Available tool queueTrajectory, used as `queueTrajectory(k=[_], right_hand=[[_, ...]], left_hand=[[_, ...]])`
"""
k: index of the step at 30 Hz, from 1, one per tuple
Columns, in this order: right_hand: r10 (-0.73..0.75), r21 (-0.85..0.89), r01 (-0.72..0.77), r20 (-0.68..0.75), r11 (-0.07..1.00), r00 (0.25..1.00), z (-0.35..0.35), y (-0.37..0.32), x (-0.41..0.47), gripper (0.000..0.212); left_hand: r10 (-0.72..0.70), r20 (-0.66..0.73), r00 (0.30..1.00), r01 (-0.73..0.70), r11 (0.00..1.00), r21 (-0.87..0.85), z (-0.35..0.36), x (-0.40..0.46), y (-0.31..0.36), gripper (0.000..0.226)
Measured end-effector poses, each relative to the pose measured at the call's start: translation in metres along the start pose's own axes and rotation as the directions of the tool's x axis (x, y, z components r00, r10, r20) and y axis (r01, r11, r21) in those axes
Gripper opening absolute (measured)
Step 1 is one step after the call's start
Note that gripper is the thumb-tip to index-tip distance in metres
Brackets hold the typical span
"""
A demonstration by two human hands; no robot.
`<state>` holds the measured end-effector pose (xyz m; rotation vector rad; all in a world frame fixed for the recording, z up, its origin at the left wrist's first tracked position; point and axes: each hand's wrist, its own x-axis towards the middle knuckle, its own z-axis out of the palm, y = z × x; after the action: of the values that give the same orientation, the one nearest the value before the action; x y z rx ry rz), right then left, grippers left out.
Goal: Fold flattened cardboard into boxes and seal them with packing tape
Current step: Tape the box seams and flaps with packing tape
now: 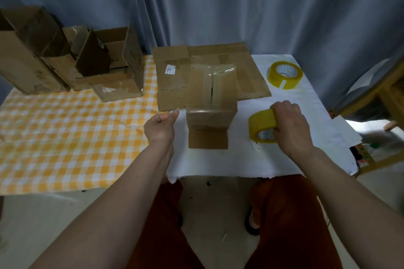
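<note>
Your right hand (291, 125) gripped the tape roll (262, 126) beside the small box (211, 102) mid-counter; its top seam already looked taped. Your left hand (160, 126) pinched something small, likely a tape end. Flattened cardboard (175, 72) behind remained unfolded.

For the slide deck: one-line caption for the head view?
Right hand grips a tape roll beside the small box; left hand pinches something, likely the tape end.
</note>
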<state>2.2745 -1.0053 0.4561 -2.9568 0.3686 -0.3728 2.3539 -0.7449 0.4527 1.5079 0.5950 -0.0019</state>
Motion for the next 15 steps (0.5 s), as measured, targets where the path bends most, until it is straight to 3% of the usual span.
queueTrajectory(k=[9,15], right_hand=[[-0.062,-0.115,0.058,-0.033,0.992,0.997,0.018,0.005,0.031,0.045],[-0.116,-0.158,0.119,0.027,0.98,0.993,0.03,0.006,0.042,0.054]], left_hand=[[-0.041,-0.03,0.999,0.041,0.999,-0.01,0.022,0.018,0.001,0.032],[-0.107,-0.017,0.994,0.108,0.992,0.068,0.024,0.033,-0.016,0.029]])
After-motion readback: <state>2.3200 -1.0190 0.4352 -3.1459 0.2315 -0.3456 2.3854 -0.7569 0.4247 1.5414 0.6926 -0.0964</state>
